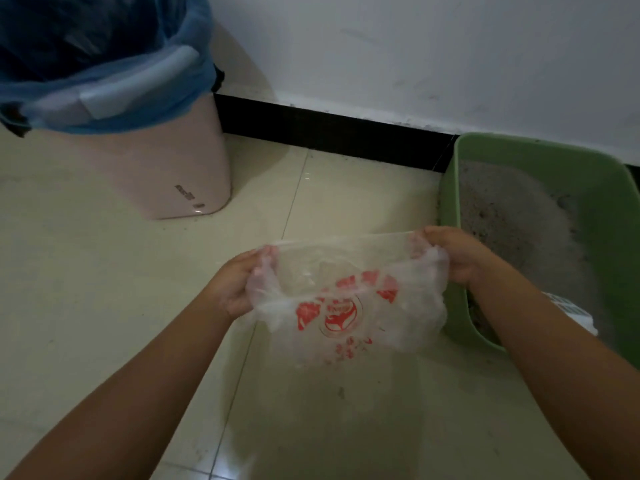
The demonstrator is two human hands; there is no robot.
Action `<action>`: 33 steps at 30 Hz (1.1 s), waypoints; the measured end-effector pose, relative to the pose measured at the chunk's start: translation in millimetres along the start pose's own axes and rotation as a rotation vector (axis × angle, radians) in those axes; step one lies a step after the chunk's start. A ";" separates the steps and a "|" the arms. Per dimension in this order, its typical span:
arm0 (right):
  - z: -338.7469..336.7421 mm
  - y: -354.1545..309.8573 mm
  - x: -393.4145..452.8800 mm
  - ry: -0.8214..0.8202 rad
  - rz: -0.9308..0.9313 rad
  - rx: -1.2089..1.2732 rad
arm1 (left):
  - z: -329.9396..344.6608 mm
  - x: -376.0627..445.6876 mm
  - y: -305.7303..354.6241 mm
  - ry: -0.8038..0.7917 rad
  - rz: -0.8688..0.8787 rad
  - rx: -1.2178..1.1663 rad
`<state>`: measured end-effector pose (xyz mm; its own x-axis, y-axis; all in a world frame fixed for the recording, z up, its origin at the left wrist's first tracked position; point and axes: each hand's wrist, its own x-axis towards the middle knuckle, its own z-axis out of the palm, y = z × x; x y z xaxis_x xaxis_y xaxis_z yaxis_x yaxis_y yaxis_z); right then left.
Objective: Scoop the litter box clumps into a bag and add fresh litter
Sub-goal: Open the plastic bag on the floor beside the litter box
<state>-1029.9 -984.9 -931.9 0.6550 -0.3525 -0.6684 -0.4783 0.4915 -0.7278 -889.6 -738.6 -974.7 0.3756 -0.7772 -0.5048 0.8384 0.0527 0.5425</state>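
- Two bare forearms are reaching in from the near edge, over the pale glossy tiled floor (104, 289).
- The left hand (232, 287) is gripping the left edge of a thin, clear plastic bag with red printed markings (343, 299), its fingers curled around bunched film.
- The right hand (452, 252) is pinching the bag's right edge in the same way, fingers folded over gathered plastic.
- Between the two hands the bag's mouth is being stretched wide, with the far rim drawn into a taut line and the printed body sagging toward the near side, above the floor.
- Just right of the bag, a green rectangular plastic litter box (602, 216) is sitting on the floor against the wall, and the right wrist is crossing its near left corner.
- Grey granular litter (512, 216) is lying inside the box, with a few darker lumps in it.
- A white object (571, 311) is showing partly behind the right forearm; what it is cannot be told.
- Far left, a pale pink plastic bin (166, 164) lined with a blue translucent liner (104, 74) is standing on the floor.
- A black skirting strip (329, 131) is running along the foot of the white wall (415, 46) at the far side.
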 end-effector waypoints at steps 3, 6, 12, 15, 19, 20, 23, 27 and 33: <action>0.0 1.5 -2.1 -0.015 -0.058 0.138 | -20.3 -5.9 -6.3 -0.058 0.076 -0.179; -4.2 3.8 -0.1 -0.082 0.004 0.106 | -29.4 -3.1 -2.9 -0.094 0.182 -0.254; 3.4 -12.8 1.8 -0.073 0.100 -1.025 | 14.4 -1.8 3.9 0.072 0.281 -0.350; 15.0 -26.6 -2.0 0.109 0.062 -1.345 | 16.8 -3.5 -0.1 0.045 0.272 -0.316; 10.2 -21.3 2.2 0.031 -0.041 -0.620 | -1.6 -10.2 -1.4 -0.036 0.252 -0.260; 11.7 -19.0 1.6 -0.050 -0.052 -0.414 | -6.3 -14.4 -1.6 -0.048 0.257 -0.293; 14.5 -7.9 5.2 -0.305 -0.097 0.070 | -9.2 -22.9 -4.9 -0.336 0.133 -0.450; 20.4 16.7 11.1 -0.435 -0.167 0.408 | -21.8 -16.8 -14.3 0.046 0.242 -0.314; 22.7 27.8 12.6 -0.337 -0.241 0.648 | -13.9 -4.9 -2.3 -0.015 0.229 -0.314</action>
<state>-1021.7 -957.6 -957.1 0.8902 -0.2984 -0.3443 0.0705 0.8368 -0.5430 -887.9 -726.2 -982.8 0.5633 -0.7320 -0.3832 0.8144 0.4134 0.4073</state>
